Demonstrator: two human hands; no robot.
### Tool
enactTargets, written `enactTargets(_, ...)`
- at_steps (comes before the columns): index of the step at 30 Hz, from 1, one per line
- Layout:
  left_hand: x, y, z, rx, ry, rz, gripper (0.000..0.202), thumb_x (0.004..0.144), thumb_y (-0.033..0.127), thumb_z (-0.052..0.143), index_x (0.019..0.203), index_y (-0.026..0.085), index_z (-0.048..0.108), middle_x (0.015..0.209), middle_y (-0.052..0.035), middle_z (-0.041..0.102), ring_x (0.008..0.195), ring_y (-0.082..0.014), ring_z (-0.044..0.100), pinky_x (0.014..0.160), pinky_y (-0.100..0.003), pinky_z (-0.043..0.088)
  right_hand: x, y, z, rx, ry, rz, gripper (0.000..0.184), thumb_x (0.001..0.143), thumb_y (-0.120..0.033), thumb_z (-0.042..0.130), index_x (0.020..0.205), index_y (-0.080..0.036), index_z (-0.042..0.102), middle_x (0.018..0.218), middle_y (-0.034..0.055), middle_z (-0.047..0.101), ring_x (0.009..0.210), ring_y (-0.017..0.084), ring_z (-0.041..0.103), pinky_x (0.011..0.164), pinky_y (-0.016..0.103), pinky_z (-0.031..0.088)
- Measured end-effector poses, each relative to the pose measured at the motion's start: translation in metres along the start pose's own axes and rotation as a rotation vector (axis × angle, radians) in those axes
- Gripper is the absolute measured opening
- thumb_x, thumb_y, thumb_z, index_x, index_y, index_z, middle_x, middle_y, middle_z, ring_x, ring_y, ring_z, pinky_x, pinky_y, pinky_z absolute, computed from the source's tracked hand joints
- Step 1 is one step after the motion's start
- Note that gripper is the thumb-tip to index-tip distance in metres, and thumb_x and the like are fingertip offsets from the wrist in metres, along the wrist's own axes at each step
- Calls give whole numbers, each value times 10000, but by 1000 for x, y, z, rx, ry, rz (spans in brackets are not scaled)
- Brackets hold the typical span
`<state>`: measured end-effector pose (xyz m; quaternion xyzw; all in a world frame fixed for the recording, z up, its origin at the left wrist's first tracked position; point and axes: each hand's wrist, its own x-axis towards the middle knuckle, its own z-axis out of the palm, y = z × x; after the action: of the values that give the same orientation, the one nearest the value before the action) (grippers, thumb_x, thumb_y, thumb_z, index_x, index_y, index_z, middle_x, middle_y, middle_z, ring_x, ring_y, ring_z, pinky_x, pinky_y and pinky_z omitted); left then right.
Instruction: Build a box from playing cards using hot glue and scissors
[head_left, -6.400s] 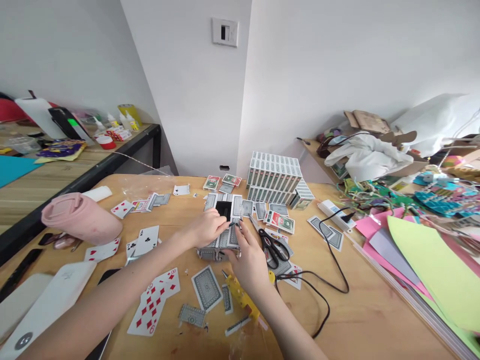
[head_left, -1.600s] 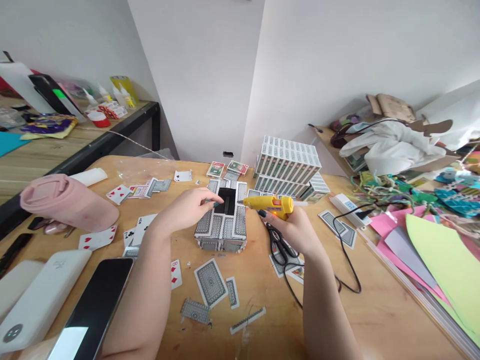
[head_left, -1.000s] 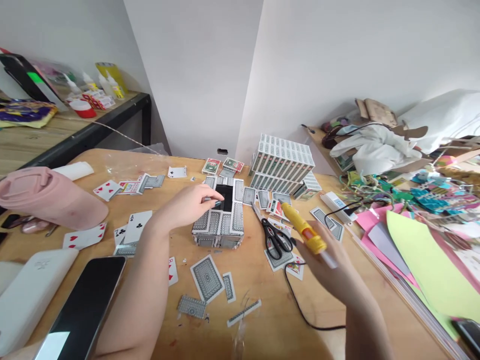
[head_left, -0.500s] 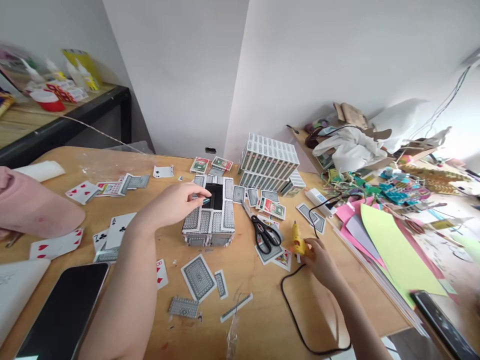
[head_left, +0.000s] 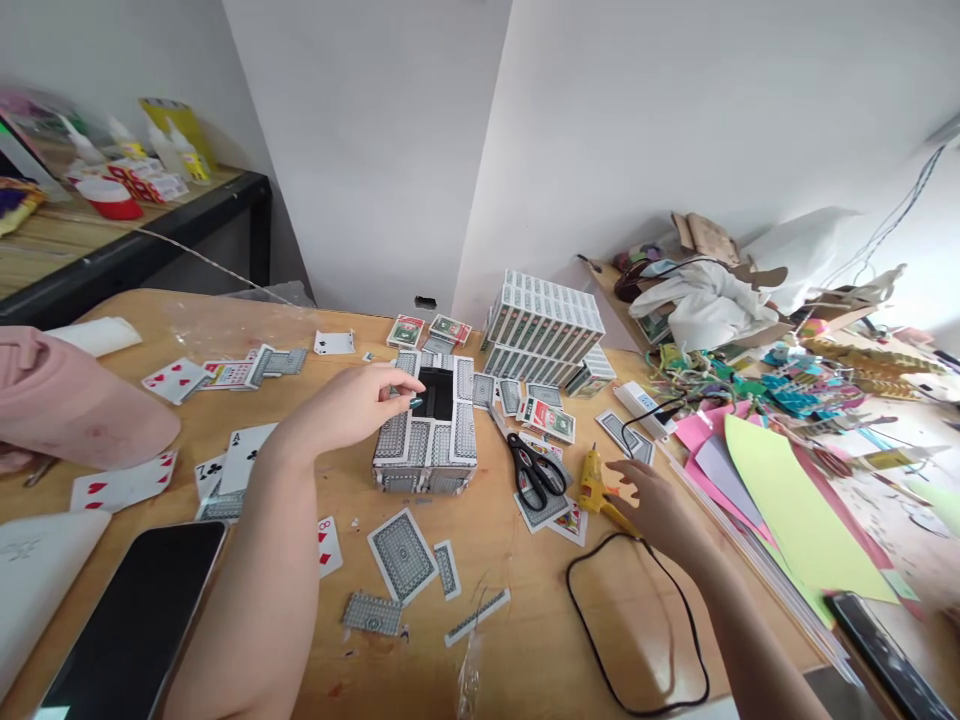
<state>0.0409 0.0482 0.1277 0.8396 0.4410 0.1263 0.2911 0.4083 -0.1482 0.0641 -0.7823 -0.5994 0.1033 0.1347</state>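
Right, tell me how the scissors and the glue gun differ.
Colour: the scissors have black handles, while the glue gun is yellow.
Place: the scissors lie partly over playing cards, while the glue gun is right by the right hand.
Shared: both tips point toward the far side of the table.

The yellow hot-glue gun (head_left: 591, 482), gripped and raised beyond the scissors (head_left: 535, 470) 1.6 s ago, now lies right of them; the right hand (head_left: 654, 508) has spread its fingers beside the gun.
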Motion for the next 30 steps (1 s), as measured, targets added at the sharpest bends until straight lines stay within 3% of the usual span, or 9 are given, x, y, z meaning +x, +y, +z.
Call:
enactTargets(3,1,-2,1,29,17,7,292,791,375,454,995,271,636,896,-18,588,753,-147,535,683,-266,392,15,-52,-22,227,-41,-44,268,776,-347,524,965,-197,642,826,58,658,648,166,607,585,291,491)
enactTargets(6,-1,-3,3,52,-47,-10,307,743,418,508,990,291,639,966,-25,534,827,-169,530,739,-289,399,38,-116,-33,496,-199,-148,301,827,-382,467,981,-178,627,686,28,645,519,127,578,470,237,446)
enactTargets(9,-4,-2,6,63,-168,-27,473,607,500,627,1037,302,613,1052,-28,468,936,-210,506,777,-307,407,61,-170,-27,457,-303,-377,371,786,-356,546,1127,-211,567,995,65,638,565,100,599,557,249,485)
enactTargets(12,-8,1,7,86,-233,-44,598,514,504,684,1064,297,574,1080,-30,425,1000,-240,470,787,-315,410,73,-201,-9,187,-360,-622,760,581,-394,747,1251,-178,459,1298,141,444,776,180,629,659,308,506)
enactTargets(14,-9,3,8,97,-254,-49,538,525,472,677,1017,282,571,1069,-29,416,998,-239,464,781,-311,411,72,-210,3,0,-303,-662,765,543,-386,777,1207,-147,483,1290,157,434,880,242,611,720,354,494)
enactTargets(16,-8,5,8,85,-287,-58,462,550,443,653,966,262,565,1069,-27,412,952,-219,479,749,-297,416,69,-211,13,-68,-245,-641,604,609,-366,741,1127,-148,519,1199,136,498,900,248,603,747,364,478)
enactTargets(19,-5,8,9,50,-329,-65,414,566,414,630,937,248,549,1068,-19,413,899,-193,492,709,-277,420,66,-206,23,18,-211,-604,460,671,-334,688,1067,-171,520,1103,91,543,907,219,592,761,336,466)
enactTargets(27,8,10,18,43,-254,-12,413,541,427,668,895,229,594,1029,-25,447,927,-206,490,744,-283,413,80,-192,30,196,-166,-587,478,611,-244,707,1035,-159,504,1053,77,545,961,210,547,816,344,439)
enactTargets(30,14,8,21,-23,-209,4,367,643,500,591,884,227,635,972,-32,489,861,-188,516,710,-283,410,82,-190,27,215,-182,-599,495,608,-249,714,1049,-158,510,1076,86,540,975,214,542,829,354,433)
